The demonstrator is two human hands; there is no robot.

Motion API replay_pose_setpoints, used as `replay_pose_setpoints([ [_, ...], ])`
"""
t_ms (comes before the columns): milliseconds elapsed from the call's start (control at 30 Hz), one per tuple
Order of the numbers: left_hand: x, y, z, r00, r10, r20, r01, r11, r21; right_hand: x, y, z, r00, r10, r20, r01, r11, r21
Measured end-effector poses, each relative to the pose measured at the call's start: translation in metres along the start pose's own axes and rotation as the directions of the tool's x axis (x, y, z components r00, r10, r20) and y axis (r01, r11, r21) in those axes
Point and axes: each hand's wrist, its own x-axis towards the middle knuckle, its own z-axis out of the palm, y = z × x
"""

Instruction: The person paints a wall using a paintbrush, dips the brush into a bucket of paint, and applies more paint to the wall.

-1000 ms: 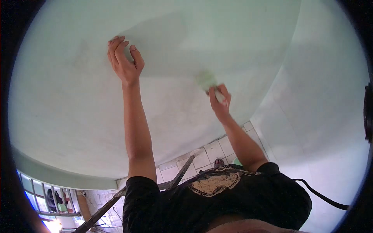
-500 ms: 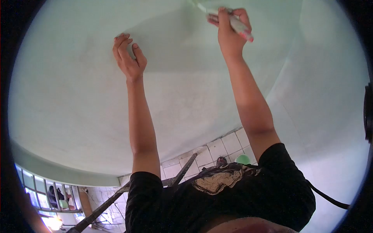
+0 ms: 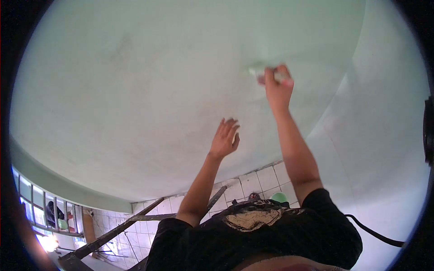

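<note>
A pale green wall (image 3: pixel 158 90) fills most of the view. My right hand (image 3: pixel 278 86) is closed around the handle of a brush-like tool (image 3: pixel 257 71), whose greenish head is blurred against the wall. Lower and to the left, my left hand (image 3: pixel 224 137) has its fingers apart and holds nothing, close to the wall surface; whether it touches the wall I cannot tell.
Dark metal bars of a frame (image 3: pixel 108 235) stand at the lower left, near a barred window opening (image 3: pixel 49 205). A green bucket (image 3: pixel 279 197) is on the tiled floor (image 3: pixel 251 184). A side wall (image 3: pixel 375 126) rises at the right.
My left hand has moved right and down from the upper left of the wall. My right hand rose with the tool, then came partly down again.
</note>
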Motion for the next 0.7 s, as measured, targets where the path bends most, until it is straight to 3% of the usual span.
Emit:
replay_pose_setpoints([
  [167, 0.088, -0.01, -0.041, 0.999, 0.035, -0.003, -0.031, 0.936, 0.35, 0.111, -0.114, 0.061, 0.92, -0.39, -0.047, 0.392, 0.917, 0.074],
  [233, 0.117, -0.007, -0.057, 0.998, 0.04, -0.056, -0.014, 0.918, 0.397, 0.127, -0.168, 0.068, 0.81, -0.587, 0.008, 0.584, 0.805, -0.107],
  [267, 0.129, -0.006, -0.063, 0.993, 0.047, -0.109, 0.005, 0.901, 0.435, 0.133, -0.169, 0.072, 0.807, -0.591, 0.004, 0.588, 0.802, -0.101],
  [333, 0.14, -0.009, -0.068, 0.988, 0.014, -0.151, 0.054, 0.898, 0.436, 0.146, -0.169, 0.08, 0.766, -0.64, -0.051, 0.64, 0.753, 0.153],
  [400, 0.142, -0.009, -0.069, 0.99, -0.019, -0.139, 0.095, 0.822, 0.562, 0.13, -0.143, 0.069, 0.736, -0.674, -0.061, 0.677, 0.736, 0.025],
  [467, 0.136, -0.012, -0.062, 0.994, -0.026, -0.109, 0.086, 0.797, 0.598, 0.128, -0.058, 0.058, 0.716, -0.688, -0.12, 0.679, 0.726, -0.112],
  [533, 0.128, -0.016, -0.052, 0.996, -0.019, -0.088, 0.071, 0.769, 0.635, 0.067, -0.013, 0.027, 0.814, -0.58, -0.027, 0.552, 0.787, -0.277],
  [633, 0.115, -0.01, -0.048, 0.999, -0.018, -0.039, 0.039, 0.769, 0.638, -0.021, 0.032, -0.019, 0.951, -0.307, 0.027, 0.305, 0.925, -0.224],
  [700, 0.119, -0.007, -0.053, 0.998, -0.031, -0.057, 0.06, 0.778, 0.626, -0.053, 0.04, -0.03, 0.984, -0.144, -0.107, 0.128, 0.981, -0.142],
])
